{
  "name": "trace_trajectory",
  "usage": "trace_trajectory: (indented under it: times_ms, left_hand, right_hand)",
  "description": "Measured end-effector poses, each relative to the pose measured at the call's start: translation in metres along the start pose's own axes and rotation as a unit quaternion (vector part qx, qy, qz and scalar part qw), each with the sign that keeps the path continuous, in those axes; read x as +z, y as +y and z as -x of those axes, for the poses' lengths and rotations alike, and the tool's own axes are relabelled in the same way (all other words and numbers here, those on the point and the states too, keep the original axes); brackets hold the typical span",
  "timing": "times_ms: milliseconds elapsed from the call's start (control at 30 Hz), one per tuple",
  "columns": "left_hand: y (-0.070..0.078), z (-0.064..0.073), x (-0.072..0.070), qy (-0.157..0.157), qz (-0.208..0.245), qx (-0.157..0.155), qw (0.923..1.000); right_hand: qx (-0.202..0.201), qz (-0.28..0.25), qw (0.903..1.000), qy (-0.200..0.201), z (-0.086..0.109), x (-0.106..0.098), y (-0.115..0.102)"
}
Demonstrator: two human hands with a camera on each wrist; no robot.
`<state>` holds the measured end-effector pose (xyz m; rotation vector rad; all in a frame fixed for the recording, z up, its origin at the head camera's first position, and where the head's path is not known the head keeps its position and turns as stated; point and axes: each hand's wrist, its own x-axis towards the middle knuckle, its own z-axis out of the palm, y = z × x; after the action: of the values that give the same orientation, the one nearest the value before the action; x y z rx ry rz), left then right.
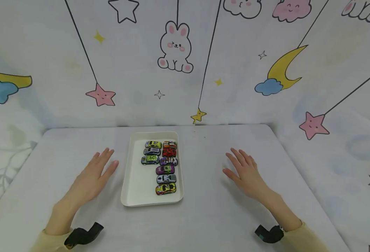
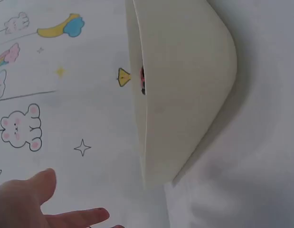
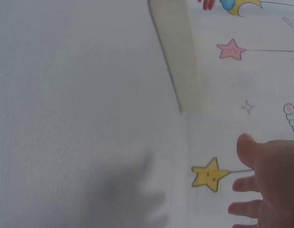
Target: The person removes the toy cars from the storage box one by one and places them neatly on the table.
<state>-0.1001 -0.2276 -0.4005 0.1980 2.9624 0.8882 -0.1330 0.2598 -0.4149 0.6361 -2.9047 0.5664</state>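
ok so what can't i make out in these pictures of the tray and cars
Head view: fine markings on the cars, too small.
Left wrist view: most cars, hidden by the tray; part of the left hand, cut off by the edges.
Right wrist view: the tray's inside, behind its wall; part of the right hand, cut off.

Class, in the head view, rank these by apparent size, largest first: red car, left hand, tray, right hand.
1. Tray
2. Left hand and right hand: too alike to rank
3. Red car

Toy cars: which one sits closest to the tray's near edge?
The yellow and red car, at the right column's near end; all other cars sit farther back.
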Motion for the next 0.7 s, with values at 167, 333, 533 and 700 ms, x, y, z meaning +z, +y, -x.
trace_trajectory:
  times_ms: [167,333,533,700]
  left_hand:
    - [-0.003,-0.009,0.009,-0.049,0.130,-0.017,0.9902]
    - [-0.010,-0.016,0.022,-0.050,0.226,-0.009,0.9728]
    - [-0.024,-0.027,0.051,-0.021,0.290,0.016,0.9566]
    - [-0.035,-0.028,0.072,0.039,0.419,0.043,0.9063]
  right_hand:
    - [-0.042,-0.036,0.9984,0.008,-0.010,0.016,-0.025]
    - [-0.096,-0.066,0.9931,-0.007,-0.019,0.034,-0.053]
    - [-0.159,-0.093,0.9826,-0.023,-0.028,0.056,-0.079]
    - [-0.244,-0.124,0.9616,0.022,-0.039,0.075,-0.096]
